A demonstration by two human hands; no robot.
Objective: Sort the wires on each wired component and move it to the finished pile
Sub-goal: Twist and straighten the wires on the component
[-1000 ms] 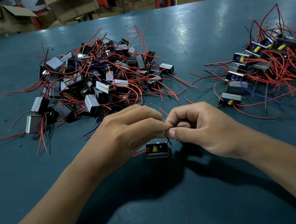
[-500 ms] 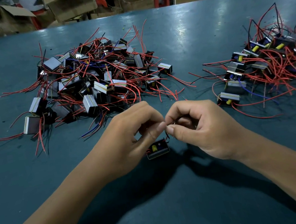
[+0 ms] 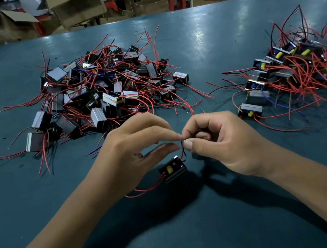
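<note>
between my hands a small wired component point(image 3: 173, 169) hangs just below my fingertips. my left hand point(image 3: 132, 149) and right hand point(image 3: 218, 139) meet tip to tip, both pinching its short wires point(image 3: 182, 151). a big tangled pile point(image 3: 102, 90) lies beyond my left hand, a smaller pile point(image 3: 299, 73) beyond my right.

Wired component point(image 3: 173, 169): small black block with a yellow part on its upper face, tilted, hanging by its short red and black wires point(image 3: 182, 152) just above the table. Large tangled pile point(image 3: 102, 92) lies far left; smaller pile point(image 3: 297, 72) far right, well apart.
</note>
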